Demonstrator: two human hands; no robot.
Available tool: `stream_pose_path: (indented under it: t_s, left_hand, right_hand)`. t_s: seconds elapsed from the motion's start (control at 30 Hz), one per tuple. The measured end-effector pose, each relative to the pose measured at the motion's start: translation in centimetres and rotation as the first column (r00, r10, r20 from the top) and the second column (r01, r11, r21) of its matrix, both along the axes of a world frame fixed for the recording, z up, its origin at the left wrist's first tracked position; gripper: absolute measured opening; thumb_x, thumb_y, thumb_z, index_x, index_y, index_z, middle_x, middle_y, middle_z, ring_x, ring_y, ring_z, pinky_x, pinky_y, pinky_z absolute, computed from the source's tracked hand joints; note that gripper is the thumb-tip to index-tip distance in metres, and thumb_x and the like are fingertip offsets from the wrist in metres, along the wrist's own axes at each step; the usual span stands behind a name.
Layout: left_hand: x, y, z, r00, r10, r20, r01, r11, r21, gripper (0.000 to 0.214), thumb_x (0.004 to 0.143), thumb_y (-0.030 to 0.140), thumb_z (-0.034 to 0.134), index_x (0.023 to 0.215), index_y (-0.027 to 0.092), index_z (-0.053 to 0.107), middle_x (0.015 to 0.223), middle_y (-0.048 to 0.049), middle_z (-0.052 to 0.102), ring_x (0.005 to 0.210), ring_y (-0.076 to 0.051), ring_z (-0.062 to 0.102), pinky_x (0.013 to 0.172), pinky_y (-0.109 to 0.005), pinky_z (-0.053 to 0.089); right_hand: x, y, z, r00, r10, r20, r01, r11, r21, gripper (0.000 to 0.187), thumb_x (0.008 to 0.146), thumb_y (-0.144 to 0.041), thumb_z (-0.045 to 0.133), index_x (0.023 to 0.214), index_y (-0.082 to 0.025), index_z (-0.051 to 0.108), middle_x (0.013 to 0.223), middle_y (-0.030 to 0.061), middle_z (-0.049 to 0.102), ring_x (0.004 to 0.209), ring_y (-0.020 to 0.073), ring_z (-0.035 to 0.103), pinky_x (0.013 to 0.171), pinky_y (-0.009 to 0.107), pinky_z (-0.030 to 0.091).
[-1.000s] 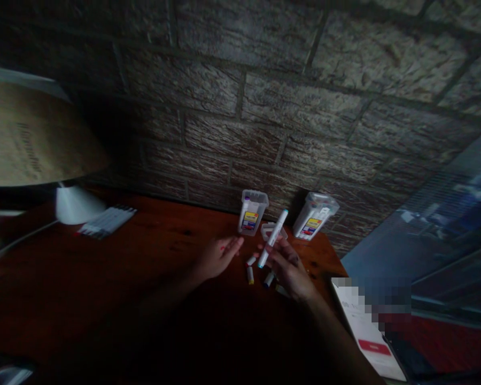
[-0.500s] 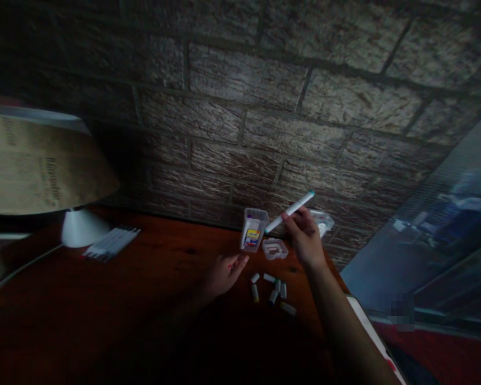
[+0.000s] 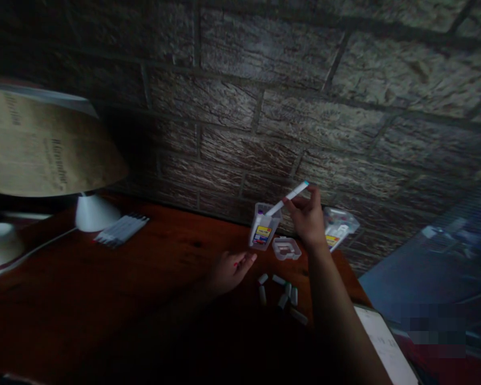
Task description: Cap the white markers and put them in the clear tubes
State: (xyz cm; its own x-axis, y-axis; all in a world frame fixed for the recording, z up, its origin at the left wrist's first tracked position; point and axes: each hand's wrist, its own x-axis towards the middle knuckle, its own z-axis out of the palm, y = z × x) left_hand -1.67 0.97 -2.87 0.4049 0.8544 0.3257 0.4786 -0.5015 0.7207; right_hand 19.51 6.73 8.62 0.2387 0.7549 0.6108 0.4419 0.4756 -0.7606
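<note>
The wall point(image 3: 232, 107) rises behind my table point(image 3: 180, 246), with a lampshade point(image 3: 50, 141) on the left. My left hand point(image 3: 233, 271), fingers loosely curled, holds nothing, near the open tub point(image 3: 261, 235); my right hand point(image 3: 307, 219) pinches the marker point(image 3: 292, 197). The other tub point(image 3: 339, 230) is partly hidden behind my right hand, and the clear lid point(image 3: 281, 254) lies beside the open tub. The marker slants to the open tub's mouth; I cannot tell whether its tip is inside. Released at that slant, it could catch the rim or tip the open tub, since nothing steadies it. I count one lampshade, two tubs, one lid, one marker in hand, seven loose caps point(image 3: 294, 296).
</note>
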Motion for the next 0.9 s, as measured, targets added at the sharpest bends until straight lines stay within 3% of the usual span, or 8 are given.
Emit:
stream_pose_path:
  t_s: [0.13,0.23,0.47,0.6,0.7,0.8,0.9]
  left_hand:
    - [0.0,-0.1,0.2,1.0,0.002,0.019,-0.001,1.0,-0.005,0.047,0.101,0.048,0.035,0.074,0.019,0.061,0.066,-0.0024,0.066,0.064,-0.016,0.063,0.062,-0.026,0.04]
    - [-0.1,-0.1,0.2,1.0,-0.002,0.013,0.003,1.0,-0.005,0.048,0.101,0.049,0.035,0.075,0.019,0.062,0.066,-0.0024,0.066,0.064,-0.016,0.063,0.062,-0.027,0.04]
    - [-0.1,-0.1,0.2,0.999,-0.009,0.031,0.009,1.0,-0.011,0.05,0.101,0.049,0.034,0.073,0.019,0.062,0.066,-0.0017,0.066,0.065,-0.016,0.063,0.064,-0.026,0.042]
    - [-0.1,-0.1,0.2,1.0,-0.013,0.026,0.013,1.0,0.001,0.049,0.102,0.048,0.034,0.074,0.019,0.062,0.067,-0.0018,0.066,0.066,-0.016,0.064,0.065,-0.026,0.042]
    - [-0.1,0.0,0.1,0.999,0.002,0.034,-0.002,1.0,-0.014,0.05,0.102,0.049,0.034,0.075,0.019,0.062,0.067,-0.0019,0.066,0.066,-0.016,0.064,0.064,-0.026,0.042]
    - [-0.1,-0.1,0.2,0.999,-0.006,0.033,0.006,1.0,-0.004,0.049,0.102,0.048,0.034,0.074,0.019,0.062,0.067,-0.0024,0.066,0.065,-0.016,0.064,0.063,-0.027,0.041]
    - [-0.1,-0.1,0.3,0.999,-0.015,0.043,0.014,1.0,0.007,0.049,0.101,0.047,0.034,0.074,0.018,0.062,0.066,-0.0022,0.066,0.064,-0.016,0.064,0.063,-0.026,0.04]
  right_hand:
    - [-1.2,-0.5,0.0,0.987,-0.064,0.147,0.067,0.998,-0.016,0.075,0.079,-0.04,0.072,0.143,-0.02,0.039,0.087,0.0074,0.074,0.078,0.0264,0.071,0.073,0.038,0.052]
    - [-1.7,-0.8,0.2,0.976,-0.074,0.203,0.076,0.997,-0.002,0.064,0.082,-0.042,0.068,0.139,-0.022,0.044,0.087,0.0062,0.075,0.071,0.0249,0.07,0.072,0.037,0.052]
    - [-2.1,-1.2,0.4,0.956,-0.066,0.285,0.073,0.997,-0.013,0.031,0.087,-0.048,0.061,0.104,-0.022,0.063,0.084,0.0061,0.076,0.068,0.0227,0.07,0.067,0.033,0.05]
    - [-2.3,-1.3,0.5,0.929,-0.042,0.368,0.048,0.999,-0.006,0.029,0.088,-0.048,0.059,0.084,-0.02,0.067,0.083,0.008,0.075,0.076,0.0229,0.07,0.072,0.032,0.049]
    - [-2.3,-1.3,0.4,0.921,-0.034,0.387,0.05,0.998,-0.031,0.03,0.088,-0.044,0.06,0.103,-0.02,0.067,0.082,0.0057,0.075,0.066,0.0199,0.067,0.071,0.032,0.049]
    - [-2.2,-1.4,0.4,0.911,0.016,0.412,0.016,0.997,-0.074,0.041,0.089,-0.039,0.059,0.126,-0.022,0.058,0.083,0.0023,0.076,0.058,0.0164,0.063,0.068,0.03,0.049]
    - [-2.1,-1.5,0.3,0.895,0.06,0.441,-0.015,0.994,-0.107,0.035,0.09,-0.038,0.057,0.121,-0.022,0.061,0.084,0.0024,0.076,0.06,0.0163,0.065,0.069,0.029,0.049]
